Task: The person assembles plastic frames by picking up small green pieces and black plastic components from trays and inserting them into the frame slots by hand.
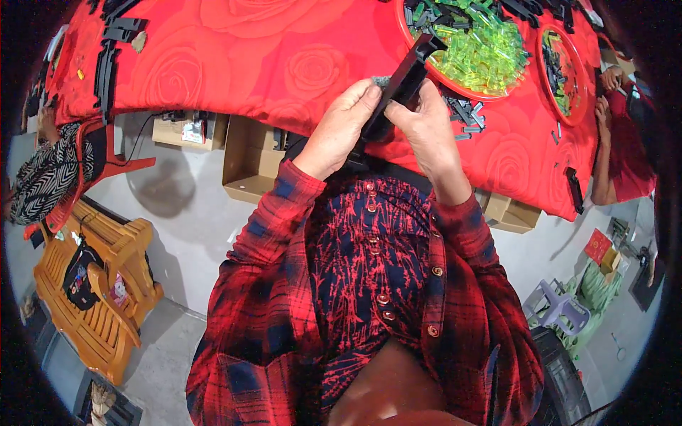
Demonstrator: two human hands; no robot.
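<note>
A long, narrow black plastic part (410, 73) is held up at a slant over the near edge of the red-clothed table. My left hand (339, 126) is closed on its left side, with the thumb along it. On the other side my right hand (428, 133) grips it, thumb pressed on its face. Its lower end is partly hidden between the hands. A small grey fuzzy thing (381, 81) shows behind my left fingertips. Just beyond my right hand, small translucent yellow-green pieces (479, 53) and dark pieces fill a round red tray (477, 94).
Small dark strips (465, 113) lie beside the tray. A second red tray (587, 106) stands to the right, near another person's hand (603, 113). Long black parts (106, 74) lie at the table's left. Cardboard boxes (245, 160) sit below; a wooden chair (92, 291) stands lower left.
</note>
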